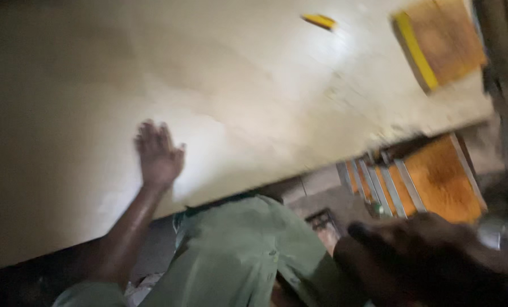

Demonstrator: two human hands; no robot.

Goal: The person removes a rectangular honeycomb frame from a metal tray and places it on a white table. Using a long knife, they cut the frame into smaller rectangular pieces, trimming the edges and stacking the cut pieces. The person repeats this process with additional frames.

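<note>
Plainly two hands — left hand (158, 154) flat on board (265, 85)

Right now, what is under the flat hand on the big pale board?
The left hand lies flat on the pale board, fingers spread. Only bare board shows around it. The patch beneath the palm is covered, so anything there is hidden. The right hand is blurred, off the board.

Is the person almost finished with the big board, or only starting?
It looks early. Done: the big pale board lies flat, with a yellow pencil-like thing and a wooden block with a yellow edge set on it. In hand: the left hand presses flat on the board; the right hand is blurred, and what it holds is unclear. Left: no marks or cuts show on the board.
</note>
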